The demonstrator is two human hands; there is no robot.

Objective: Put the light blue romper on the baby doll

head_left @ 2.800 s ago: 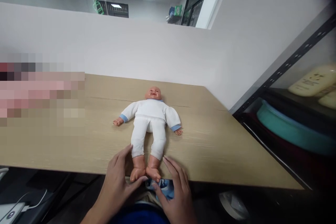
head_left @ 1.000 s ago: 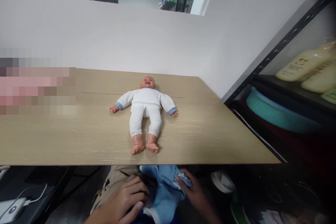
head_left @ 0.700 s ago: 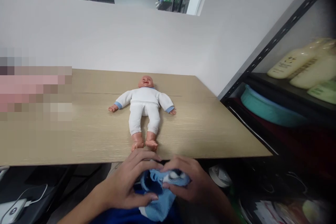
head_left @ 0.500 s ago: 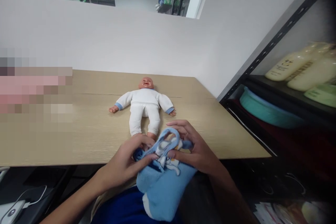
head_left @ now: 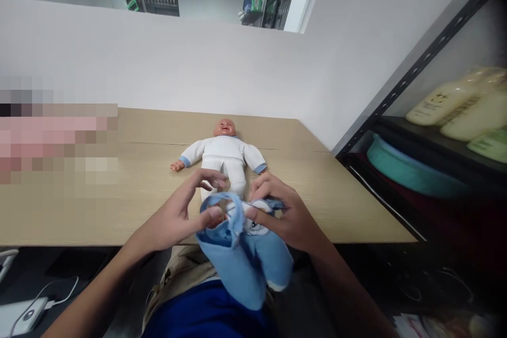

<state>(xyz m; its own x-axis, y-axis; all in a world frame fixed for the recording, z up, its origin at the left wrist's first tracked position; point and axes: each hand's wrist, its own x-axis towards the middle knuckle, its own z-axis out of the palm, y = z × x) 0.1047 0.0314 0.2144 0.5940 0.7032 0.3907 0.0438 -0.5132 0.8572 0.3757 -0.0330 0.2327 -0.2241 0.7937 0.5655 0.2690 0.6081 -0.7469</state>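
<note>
A baby doll (head_left: pixel 224 154) in a white suit with blue cuffs lies on its back on the wooden table (head_left: pixel 336 195), head away from me. Over the doll's legs and feet I hold up a small light-blue garment (head_left: pixel 245 259) with a white printed patch. My left hand (head_left: pixel 186 208) pinches its left edge between thumb and fingers. My right hand (head_left: pixel 283 211) grips its right edge, fingers curled. The garment's open top is spread between both hands and its lower part hangs below the table's front edge. The doll's feet are hidden behind it.
A black metal shelf rack (head_left: pixel 420 63) stands at the right, with a teal basin (head_left: pixel 412 171) and pale yellow bottles (head_left: pixel 447 100) on it. A white wall runs behind the table. A white device with a cable (head_left: pixel 19 317) lies at the lower left. A blurred patch covers the table's left.
My hands left the doll's feet, went under the table edge, took up the blue garment from my lap and raised it over the doll's legs, spreading it open.
</note>
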